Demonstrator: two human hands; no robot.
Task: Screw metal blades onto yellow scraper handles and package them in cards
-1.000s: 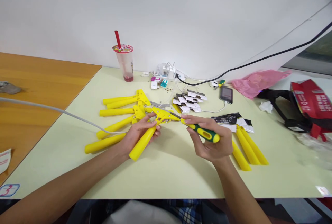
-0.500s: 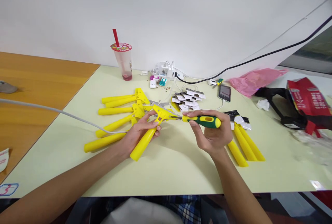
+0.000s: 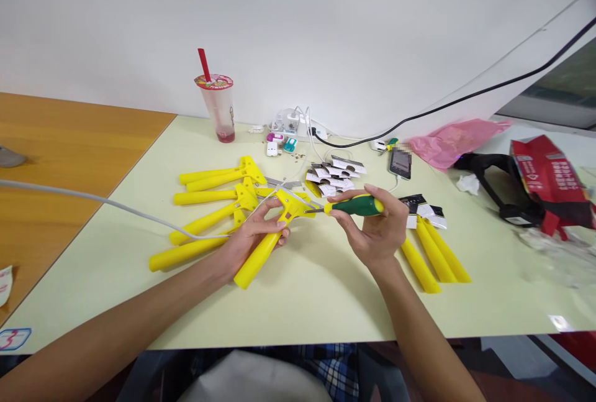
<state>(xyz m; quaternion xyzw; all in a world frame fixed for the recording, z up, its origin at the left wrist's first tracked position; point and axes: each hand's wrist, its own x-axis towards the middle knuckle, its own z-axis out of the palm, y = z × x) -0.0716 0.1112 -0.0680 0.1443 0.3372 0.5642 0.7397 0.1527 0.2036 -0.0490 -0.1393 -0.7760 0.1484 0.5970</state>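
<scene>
My left hand (image 3: 254, 234) is closed around a yellow scraper (image 3: 261, 258), near where its handle meets the wide head. The handle slants down towards me. In my right hand (image 3: 375, 231) is a screwdriver (image 3: 358, 205) with a green and yellow handle, lying roughly level. Its tip meets the scraper's head near a screw. Several more yellow scrapers (image 3: 205, 220) lie to the left, behind my left hand. Right of my right hand lie yellow scrapers (image 3: 435, 250) with black and white card sleeves (image 3: 416, 208) over their heads.
Folded card sleeves (image 3: 331, 177) are piled beyond my hands. A cup with a red straw (image 3: 218, 110), a power strip (image 3: 298, 124) and a phone (image 3: 400, 163) stand or lie near the wall. A grey cable (image 3: 116, 203) crosses the left side. A pink bag (image 3: 465, 140) is at right.
My right hand has shifted slightly left and the screwdriver's handle has turned in its fingers, which are now more raised. The scraper in my left hand stays nearly in place.
</scene>
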